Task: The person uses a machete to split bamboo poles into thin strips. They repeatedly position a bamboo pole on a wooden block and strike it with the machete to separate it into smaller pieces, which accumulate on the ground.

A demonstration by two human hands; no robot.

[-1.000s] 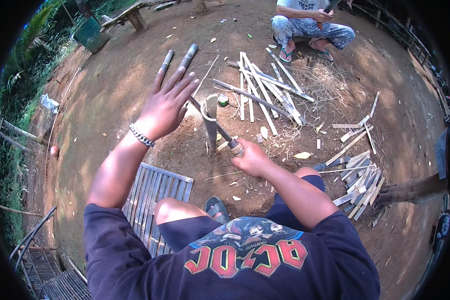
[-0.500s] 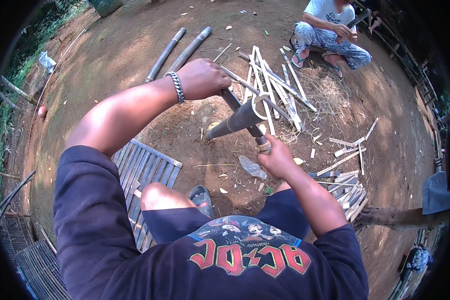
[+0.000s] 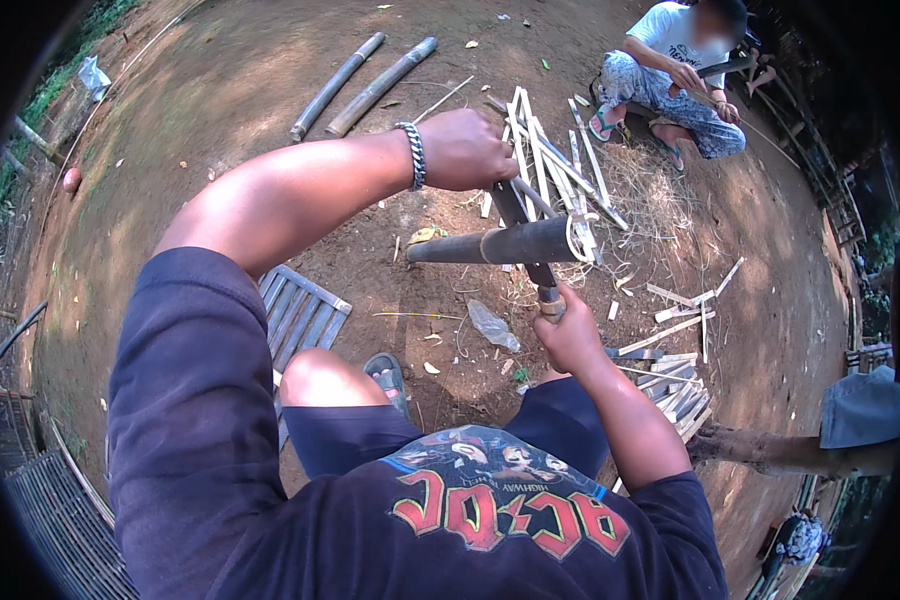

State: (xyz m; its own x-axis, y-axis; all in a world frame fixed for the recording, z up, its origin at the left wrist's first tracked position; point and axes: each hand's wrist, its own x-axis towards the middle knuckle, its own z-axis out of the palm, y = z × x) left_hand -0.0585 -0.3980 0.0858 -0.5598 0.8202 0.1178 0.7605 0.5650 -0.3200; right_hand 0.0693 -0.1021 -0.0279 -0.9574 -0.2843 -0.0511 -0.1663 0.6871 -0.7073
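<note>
My right hand is wrapped around the handle of a machete, whose dark blade slants up and left. At the blade's far end my left hand is closed on it, with a chain bracelet at the wrist. A dark bamboo tube lies across the blade between my hands, its pale cut rim to the right. The tube hides the middle of the blade, so I cannot tell how deep it sits in the bamboo. Part of a thin stick shows beside my left hand; whether I touch it is unclear.
Two bamboo poles lie on the earth ahead. Pale split strips and shavings are piled right of them. A person crouches beyond, holding a dark blade-like piece. A slatted bamboo panel, a clear plastic bag and more strips lie nearer.
My left hand has swung to the right with the blade's far end. The tube's cut end has shifted right, and the tube looks flatter across the view. The crouching person's hands have moved.
</note>
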